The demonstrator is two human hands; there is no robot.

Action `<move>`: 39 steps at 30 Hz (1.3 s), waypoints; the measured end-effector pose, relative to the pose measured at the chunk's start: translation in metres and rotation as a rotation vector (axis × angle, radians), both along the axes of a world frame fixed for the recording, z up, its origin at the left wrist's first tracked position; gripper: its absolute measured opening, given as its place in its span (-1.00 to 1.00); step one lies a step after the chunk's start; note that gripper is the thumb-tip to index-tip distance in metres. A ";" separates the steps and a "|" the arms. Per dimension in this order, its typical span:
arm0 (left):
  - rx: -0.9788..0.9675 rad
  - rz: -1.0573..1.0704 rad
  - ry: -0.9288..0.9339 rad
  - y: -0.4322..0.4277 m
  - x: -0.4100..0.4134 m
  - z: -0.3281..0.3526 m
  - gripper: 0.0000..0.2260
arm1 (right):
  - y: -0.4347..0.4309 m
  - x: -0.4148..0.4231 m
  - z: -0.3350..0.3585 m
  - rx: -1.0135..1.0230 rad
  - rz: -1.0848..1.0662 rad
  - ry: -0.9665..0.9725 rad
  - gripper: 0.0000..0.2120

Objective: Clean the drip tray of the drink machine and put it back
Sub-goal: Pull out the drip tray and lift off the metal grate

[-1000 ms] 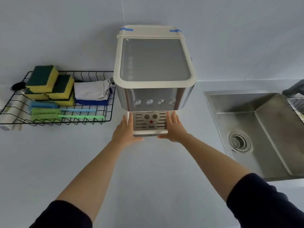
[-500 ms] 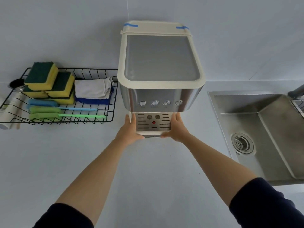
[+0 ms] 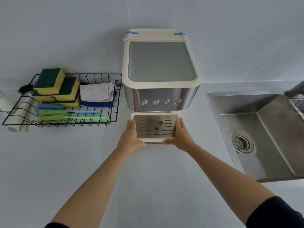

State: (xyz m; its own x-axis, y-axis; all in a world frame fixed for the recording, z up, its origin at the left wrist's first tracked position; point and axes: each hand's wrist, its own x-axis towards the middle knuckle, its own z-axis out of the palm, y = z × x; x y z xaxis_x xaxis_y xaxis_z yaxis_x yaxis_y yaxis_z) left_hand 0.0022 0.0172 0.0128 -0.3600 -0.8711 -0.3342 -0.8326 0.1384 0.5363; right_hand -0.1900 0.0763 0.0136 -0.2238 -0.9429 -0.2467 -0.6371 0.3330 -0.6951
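Note:
The drink machine (image 3: pixel 160 89), cream and steel with several round buttons, stands on the pale counter against the wall. Its drip tray (image 3: pixel 155 139), cream-rimmed with a slotted steel grate and a red dot, sticks out from under the machine's front. My left hand (image 3: pixel 130 139) grips the tray's left side and front corner. My right hand (image 3: pixel 180 137) grips its right side and front corner. The tray's back edge sits at the machine's base.
A black wire basket (image 3: pixel 113 120) at the left holds yellow-green sponges (image 3: pixel 56 86), folded cloths (image 3: pixel 97 92) and long-handled brushes (image 3: pixel 82 118). A steel sink (image 3: pixel 263 137) with a drain lies at the right. Bare counter stretches in front of the machine.
The tray has slid out toward me from under the machine, with both hands still on its sides. More of the grate shows now.

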 end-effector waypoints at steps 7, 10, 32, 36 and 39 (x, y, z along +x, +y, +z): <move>0.009 -0.015 -0.008 0.051 0.016 0.004 0.01 | 0.052 0.016 0.004 -0.026 -0.013 -0.061 -0.06; 0.048 -0.012 -0.036 0.075 0.022 0.005 -0.01 | 0.077 0.023 0.001 -0.003 0.000 -0.069 -0.06; 0.095 -0.101 -0.117 0.165 0.060 -0.003 -0.15 | 0.166 0.059 -0.007 0.211 0.185 0.224 -0.05; 0.106 -0.143 -0.175 0.162 0.063 -0.003 -0.11 | 0.163 0.056 -0.002 0.248 0.238 0.262 -0.08; 0.056 -0.200 -0.229 0.155 0.063 0.003 -0.12 | 0.157 0.052 0.004 0.183 0.285 0.295 -0.11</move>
